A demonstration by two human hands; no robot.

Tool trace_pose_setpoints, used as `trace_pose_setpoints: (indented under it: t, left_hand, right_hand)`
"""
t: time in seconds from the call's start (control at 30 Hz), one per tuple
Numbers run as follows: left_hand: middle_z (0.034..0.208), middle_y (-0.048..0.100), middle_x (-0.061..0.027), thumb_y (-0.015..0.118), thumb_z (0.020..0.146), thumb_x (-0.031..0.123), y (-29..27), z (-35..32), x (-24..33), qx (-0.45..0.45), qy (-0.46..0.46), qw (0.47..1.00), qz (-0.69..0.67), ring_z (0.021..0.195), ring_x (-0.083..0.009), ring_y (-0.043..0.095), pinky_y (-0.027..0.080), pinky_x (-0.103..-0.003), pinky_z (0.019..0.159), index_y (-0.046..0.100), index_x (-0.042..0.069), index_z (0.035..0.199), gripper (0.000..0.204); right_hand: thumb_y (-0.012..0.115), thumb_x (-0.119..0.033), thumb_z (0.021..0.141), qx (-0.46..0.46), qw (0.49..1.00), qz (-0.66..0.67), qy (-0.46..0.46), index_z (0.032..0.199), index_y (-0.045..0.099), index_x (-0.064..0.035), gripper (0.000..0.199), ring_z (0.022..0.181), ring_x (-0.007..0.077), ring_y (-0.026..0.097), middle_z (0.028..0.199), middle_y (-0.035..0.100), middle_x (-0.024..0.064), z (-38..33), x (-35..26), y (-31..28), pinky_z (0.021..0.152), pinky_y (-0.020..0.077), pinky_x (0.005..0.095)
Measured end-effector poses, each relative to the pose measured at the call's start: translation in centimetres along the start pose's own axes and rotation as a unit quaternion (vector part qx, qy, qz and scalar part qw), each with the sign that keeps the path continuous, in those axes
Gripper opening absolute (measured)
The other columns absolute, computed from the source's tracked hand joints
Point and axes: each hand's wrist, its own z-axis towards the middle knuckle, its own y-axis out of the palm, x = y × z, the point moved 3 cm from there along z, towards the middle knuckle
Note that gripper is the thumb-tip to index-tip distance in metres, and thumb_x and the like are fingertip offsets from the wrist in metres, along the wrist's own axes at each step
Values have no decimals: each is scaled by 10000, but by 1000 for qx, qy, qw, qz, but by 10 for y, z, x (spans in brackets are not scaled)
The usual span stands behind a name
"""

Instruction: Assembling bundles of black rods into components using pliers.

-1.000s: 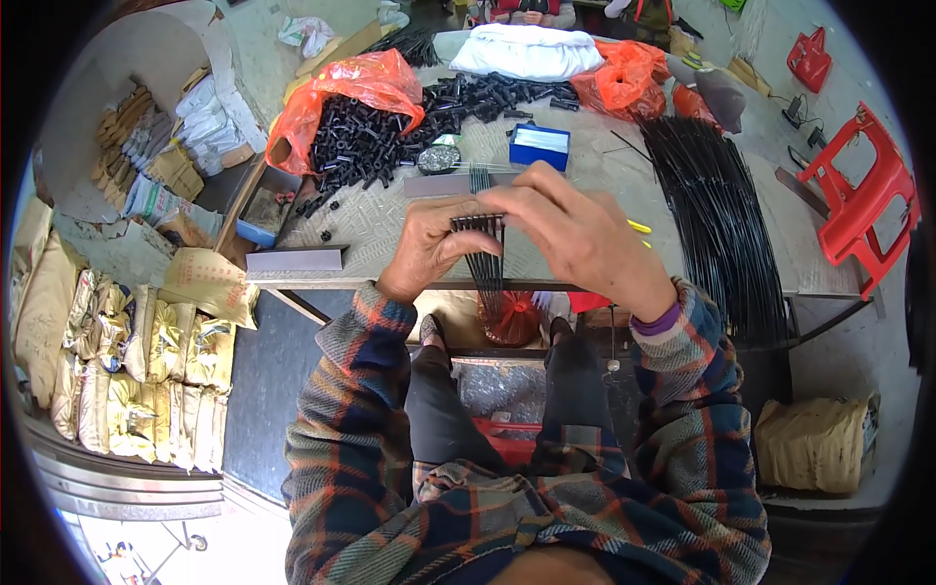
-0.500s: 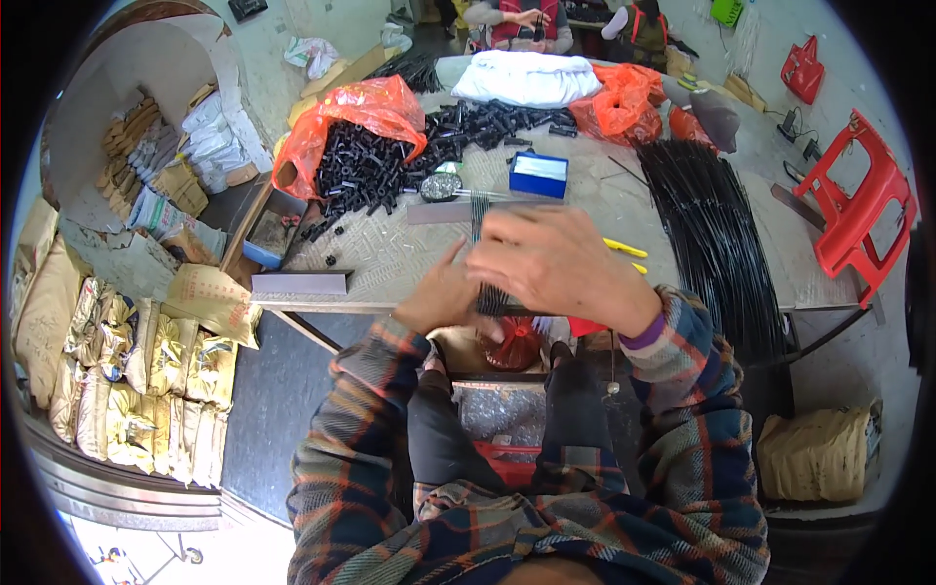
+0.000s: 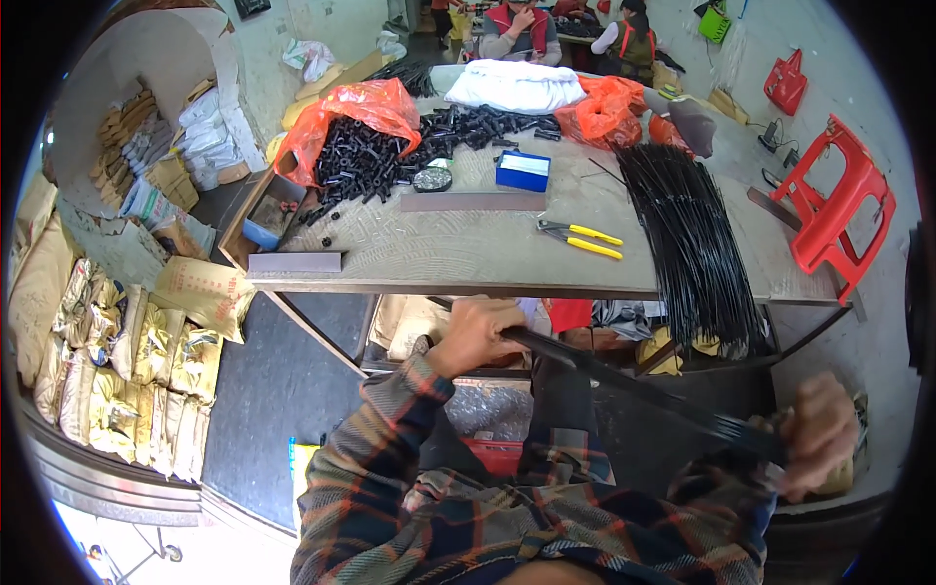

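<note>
My left hand [image 3: 478,336] is closed around one end of a bundle of thin black strands [image 3: 634,382], just off the table's front edge and above my lap. The bundle slants down to the right, with its other end at my right hand [image 3: 821,439]. That hand is smeared by motion, so whether its fingers grip the strands or only touch them is unclear. A large pile of similar long black strands [image 3: 687,234] lies on the right of the table, its ends hanging over the front edge. Nearer the middle rest cutting pliers [image 3: 590,240] with yellow handles.
On the worktable [image 3: 439,234] are an orange bag [image 3: 375,100] spilling black plastic pieces [image 3: 356,161], a blue box [image 3: 523,172] and flat metal strips [image 3: 473,202]. A red stool [image 3: 843,210] stands at the right. Stacked sacks [image 3: 127,370] line the left. People sit beyond the table.
Both hands have left the table's middle, uncovering the pliers. The strand bundle, earlier upright between them, now stretches down to the right, with my right hand far out at its end.
</note>
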Motion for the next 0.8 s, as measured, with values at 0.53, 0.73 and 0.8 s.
trace_pose_setpoints:
  t: [0.53,0.73,0.8]
  left_hand:
    - [508,555,4,672,540,396,42,-6,-2,-391,315,824,262,567,-185,591,405,-330,476,583,130,516,281]
    - [535,566,1,663,547,327,49,-24,15,-405,296,849,166,575,-185,597,412,-312,480,581,162,530,185]
    - [524,561,-24,626,563,251,56,-32,17,-388,245,872,173,533,-211,587,425,-321,462,582,180,525,91]
  right_hand:
    - [598,-168,734,-110,802,337,481,965,614,-38,266,820,275,591,851,631,160,-195,183,482,749,438,362]
    - [589,-201,805,-123,755,422,486,975,603,-29,242,853,157,578,884,633,113,-147,175,419,751,442,293]
    - [561,-182,845,126,703,485,505,1023,574,-14,245,895,139,550,972,609,77,-112,167,382,788,430,281]
